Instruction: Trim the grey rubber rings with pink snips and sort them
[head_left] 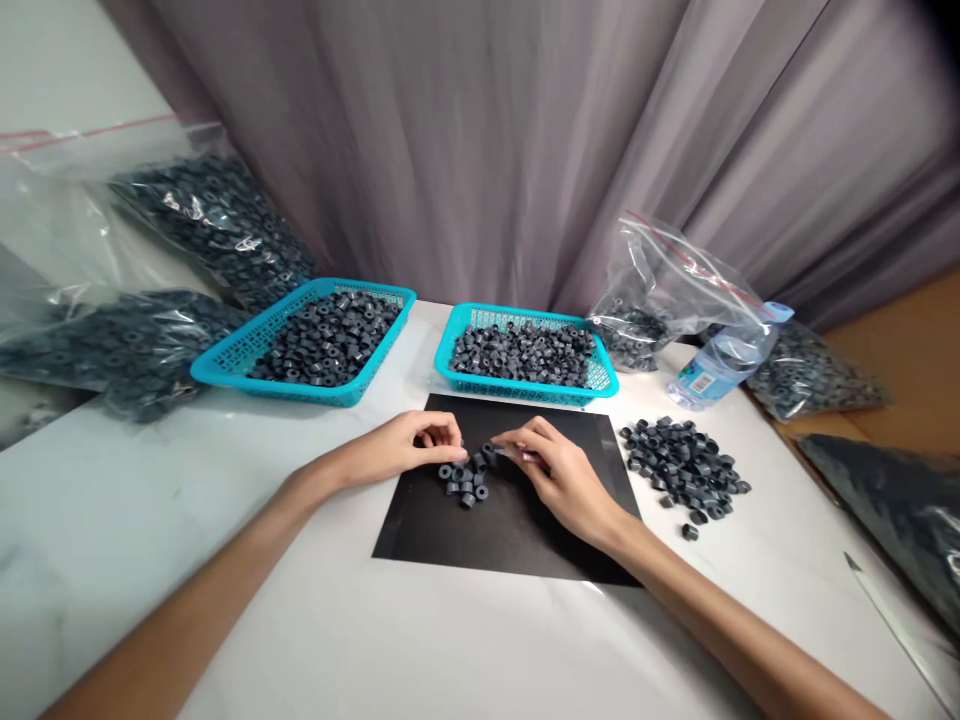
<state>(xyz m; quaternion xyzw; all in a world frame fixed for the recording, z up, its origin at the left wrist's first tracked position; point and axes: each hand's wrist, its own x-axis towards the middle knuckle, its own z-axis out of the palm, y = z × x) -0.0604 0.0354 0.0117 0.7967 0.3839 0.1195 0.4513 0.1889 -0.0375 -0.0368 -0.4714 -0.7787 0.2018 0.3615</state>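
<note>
A small cluster of dark grey ring-shaped parts (466,482) lies on a black mat (510,520) in front of me. My left hand (409,448) rests at the cluster's left edge with fingers curled in a pinch; what it holds is hidden. My right hand (559,470) is at the cluster's right edge, its fingertips pinched on one grey ring. The two hands nearly meet above the cluster.
Two teal baskets (225,362) (607,378) full of grey rings stand behind the mat. A loose pile of rings (684,462) lies to the right, beside a water bottle (724,362). Plastic bags of rings (127,345) (652,290) sit at both sides before a grey curtain.
</note>
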